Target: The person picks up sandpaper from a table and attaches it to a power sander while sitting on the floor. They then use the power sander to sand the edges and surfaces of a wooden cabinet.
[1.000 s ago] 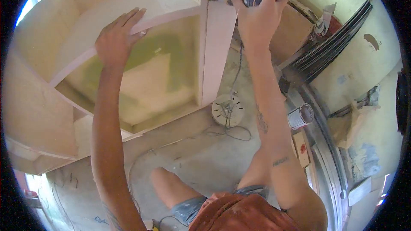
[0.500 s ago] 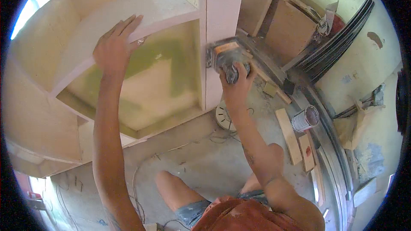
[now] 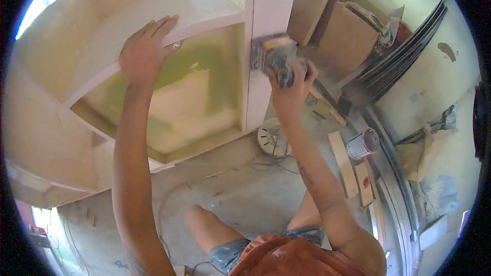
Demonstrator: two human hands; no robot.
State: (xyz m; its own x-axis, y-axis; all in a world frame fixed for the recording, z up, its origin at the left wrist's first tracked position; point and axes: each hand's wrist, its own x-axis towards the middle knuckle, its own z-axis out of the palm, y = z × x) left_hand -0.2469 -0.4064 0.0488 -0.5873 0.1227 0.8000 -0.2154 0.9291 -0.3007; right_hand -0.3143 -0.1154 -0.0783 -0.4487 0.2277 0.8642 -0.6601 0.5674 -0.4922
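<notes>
My right hand (image 3: 291, 84) is wrapped round a dusty power sander (image 3: 279, 56), whose flat pad lies against the pinkish upright post (image 3: 271, 18) of a wooden cabinet. My left hand (image 3: 146, 51) rests on the front edge of the cabinet's shelf (image 3: 204, 26), fingers stretched over the top and thumb below the edge. Under that shelf a recessed panel (image 3: 179, 107) shows a greenish patch round a paler middle.
On the floor at the right stand a paint can (image 3: 363, 144) and wooden blocks (image 3: 343, 163). A round white object (image 3: 272, 138) lies below the post, near cables. Dark strips (image 3: 404, 56) lean on the wall beside a cardboard box (image 3: 348, 36).
The sander has moved slightly up along the post with my right hand. The view has shifted a little, and my left hand still rests on the shelf edge.
</notes>
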